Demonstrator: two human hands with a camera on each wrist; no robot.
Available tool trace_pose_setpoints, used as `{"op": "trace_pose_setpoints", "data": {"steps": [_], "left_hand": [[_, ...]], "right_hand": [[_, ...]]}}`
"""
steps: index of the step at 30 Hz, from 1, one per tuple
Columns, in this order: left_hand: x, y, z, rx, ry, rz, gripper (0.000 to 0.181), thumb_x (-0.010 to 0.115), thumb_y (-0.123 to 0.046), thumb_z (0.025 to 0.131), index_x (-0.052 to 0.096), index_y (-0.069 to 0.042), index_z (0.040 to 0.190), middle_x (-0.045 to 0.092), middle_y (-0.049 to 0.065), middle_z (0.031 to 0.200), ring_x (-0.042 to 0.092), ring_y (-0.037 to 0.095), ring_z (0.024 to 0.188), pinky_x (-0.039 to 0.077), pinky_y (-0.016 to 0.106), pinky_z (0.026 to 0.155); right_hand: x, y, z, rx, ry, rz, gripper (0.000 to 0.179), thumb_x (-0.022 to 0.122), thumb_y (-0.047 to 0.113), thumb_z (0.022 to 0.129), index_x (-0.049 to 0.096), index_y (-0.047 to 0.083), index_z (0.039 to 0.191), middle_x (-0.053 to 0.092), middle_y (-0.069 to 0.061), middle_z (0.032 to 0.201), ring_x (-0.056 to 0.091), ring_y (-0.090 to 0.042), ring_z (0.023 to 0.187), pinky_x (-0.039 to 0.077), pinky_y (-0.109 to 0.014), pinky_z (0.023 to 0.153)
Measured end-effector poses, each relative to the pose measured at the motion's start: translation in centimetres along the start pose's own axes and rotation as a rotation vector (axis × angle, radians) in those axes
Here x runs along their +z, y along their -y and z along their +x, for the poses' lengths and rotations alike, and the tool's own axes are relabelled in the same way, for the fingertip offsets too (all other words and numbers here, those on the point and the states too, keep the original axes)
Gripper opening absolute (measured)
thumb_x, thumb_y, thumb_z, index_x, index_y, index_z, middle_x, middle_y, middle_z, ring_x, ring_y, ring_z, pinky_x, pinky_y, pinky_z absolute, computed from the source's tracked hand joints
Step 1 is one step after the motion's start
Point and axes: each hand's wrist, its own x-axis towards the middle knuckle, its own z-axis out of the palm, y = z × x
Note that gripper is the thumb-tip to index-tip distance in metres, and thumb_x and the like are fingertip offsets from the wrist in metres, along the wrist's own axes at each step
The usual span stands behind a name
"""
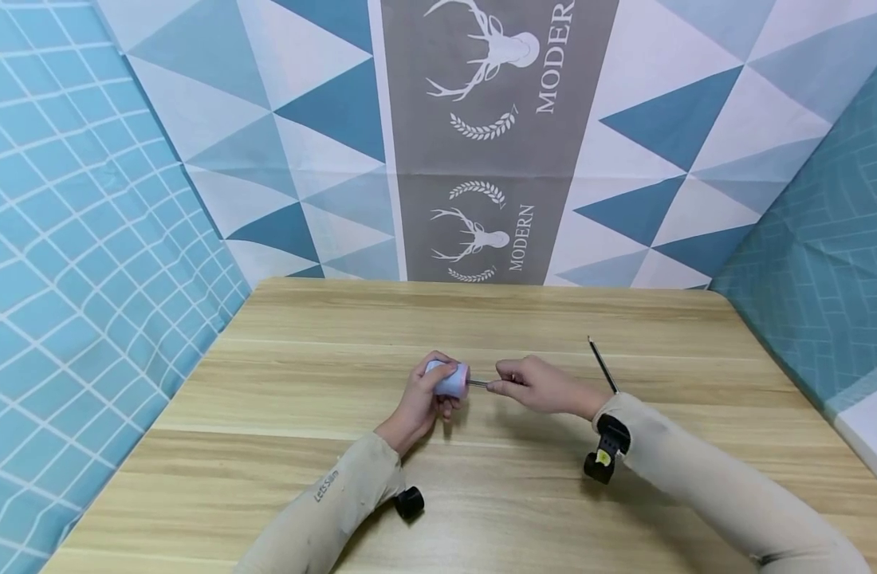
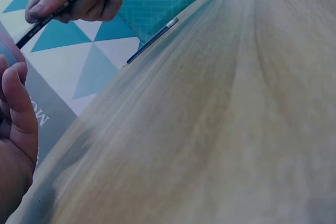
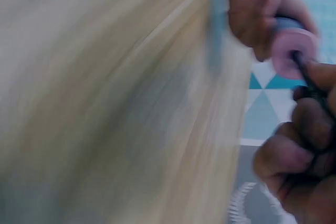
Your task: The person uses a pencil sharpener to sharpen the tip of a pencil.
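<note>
My left hand (image 1: 422, 397) grips a small round pencil sharpener (image 1: 449, 379), pale blue with a pink end. A dark pencil (image 1: 477, 383) reaches into the hole in that pink end, as the right wrist view shows. My right hand (image 1: 533, 386) pinches the pencil with thumb and curled fingers, a short way out from the sharpener. Both hands are raised over the tabletop. In the left wrist view, light lettering shows on the pencil's dark shaft, and the sharpener is only partly in frame.
A second pencil (image 1: 602, 363) lies on the wooden table (image 1: 302, 478) beyond my right wrist, partly behind the sleeve. Patterned cloth (image 1: 324, 119) hangs along the table's far edge. Black wrist cameras sit at both sleeves.
</note>
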Motion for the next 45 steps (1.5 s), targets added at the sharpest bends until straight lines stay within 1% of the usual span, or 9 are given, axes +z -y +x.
{"op": "trace_pose_setpoints", "data": {"steps": [5, 8, 12, 17, 25, 30, 37, 41, 45], "left_hand": [[-0.1, 0.1, 0.0, 0.014, 0.017, 0.004, 0.007, 0.057, -0.018, 0.092, 0.062, -0.020, 0.088, 0.061, 0.008, 0.067, 0.054, 0.011, 0.041, 0.042, 0.022, 0.033], [-0.1, 0.2, 0.0, 0.029, 0.025, 0.005, 0.006, 0.058, -0.018, 0.091, 0.063, -0.020, 0.088, 0.061, 0.008, 0.069, 0.054, 0.011, 0.042, 0.041, 0.022, 0.033], [-0.2, 0.3, 0.0, 0.038, 0.039, 0.010, 0.006, 0.059, -0.018, 0.091, 0.063, -0.021, 0.088, 0.061, 0.008, 0.067, 0.054, 0.011, 0.042, 0.040, 0.021, 0.032], [-0.2, 0.3, 0.2, 0.035, 0.047, 0.014, 0.007, 0.058, -0.019, 0.092, 0.064, -0.021, 0.088, 0.061, 0.008, 0.067, 0.054, 0.011, 0.043, 0.041, 0.022, 0.033], [-0.3, 0.3, 0.4, 0.026, 0.028, 0.017, 0.008, 0.058, -0.018, 0.093, 0.064, -0.020, 0.089, 0.062, 0.009, 0.065, 0.054, 0.012, 0.041, 0.041, 0.022, 0.033], [-0.2, 0.4, 0.3, 0.007, 0.023, 0.018, 0.007, 0.057, -0.018, 0.094, 0.064, -0.020, 0.090, 0.062, 0.010, 0.068, 0.055, 0.012, 0.043, 0.041, 0.022, 0.034], [0.0, 0.3, 0.1, 0.018, 0.030, 0.013, 0.007, 0.056, -0.017, 0.094, 0.062, -0.019, 0.092, 0.062, 0.008, 0.067, 0.056, 0.011, 0.043, 0.043, 0.022, 0.035], [-0.1, 0.3, 0.1, 0.016, 0.025, 0.009, 0.007, 0.056, -0.018, 0.093, 0.063, -0.020, 0.091, 0.062, 0.008, 0.067, 0.055, 0.011, 0.043, 0.042, 0.021, 0.034], [-0.1, 0.4, 0.1, 0.009, 0.026, 0.014, 0.007, 0.057, -0.017, 0.092, 0.063, -0.021, 0.091, 0.061, 0.008, 0.066, 0.055, 0.011, 0.043, 0.041, 0.021, 0.034]], "right_hand": [[-0.6, 0.0, 0.2, 0.350, 0.139, 0.549, 0.038, 0.053, 0.022, 0.104, 0.036, 0.010, 0.072, 0.027, 0.006, 0.052, 0.019, -0.009, 0.042, 0.019, -0.023, 0.040], [-0.7, -0.5, 0.3, 0.458, 0.195, 0.747, 0.034, 0.050, 0.023, 0.105, 0.041, 0.009, 0.075, 0.028, 0.007, 0.048, 0.021, -0.006, 0.039, 0.019, -0.021, 0.038], [-0.7, -1.0, 0.3, 0.531, 0.259, 0.891, 0.029, 0.047, 0.024, 0.106, 0.049, 0.006, 0.082, 0.029, 0.010, 0.043, 0.026, -0.002, 0.036, 0.021, -0.017, 0.035], [-0.8, -1.0, 0.3, 0.532, 0.255, 0.862, 0.029, 0.048, 0.026, 0.105, 0.049, 0.007, 0.083, 0.029, 0.009, 0.044, 0.025, -0.003, 0.038, 0.022, -0.018, 0.038], [-1.2, -0.1, 0.3, 0.489, 0.172, 0.457, 0.041, 0.052, 0.034, 0.103, 0.057, -0.004, 0.090, 0.039, 0.003, 0.048, 0.034, -0.010, 0.040, 0.032, -0.025, 0.041], [-1.9, 1.1, -0.4, 0.336, 0.075, 0.074, 0.038, 0.049, 0.037, 0.105, 0.061, 0.002, 0.093, 0.054, 0.001, 0.058, 0.045, -0.011, 0.047, 0.040, -0.026, 0.045], [-1.1, 1.7, -1.7, -0.165, -0.203, -0.648, 0.019, 0.063, 0.029, 0.098, 0.058, 0.014, 0.087, 0.050, 0.010, 0.063, 0.041, -0.005, 0.051, 0.036, -0.022, 0.044], [0.0, 0.6, -1.7, -0.504, -0.319, -1.061, 0.030, 0.045, 0.026, 0.107, 0.053, 0.009, 0.083, 0.049, 0.003, 0.063, 0.044, -0.011, 0.049, 0.037, -0.023, 0.041], [0.7, -0.5, -1.4, -0.681, -0.379, -1.250, 0.038, 0.024, 0.015, 0.111, 0.052, 0.008, 0.087, 0.050, 0.001, 0.062, 0.043, -0.012, 0.046, 0.036, -0.021, 0.039]]}}
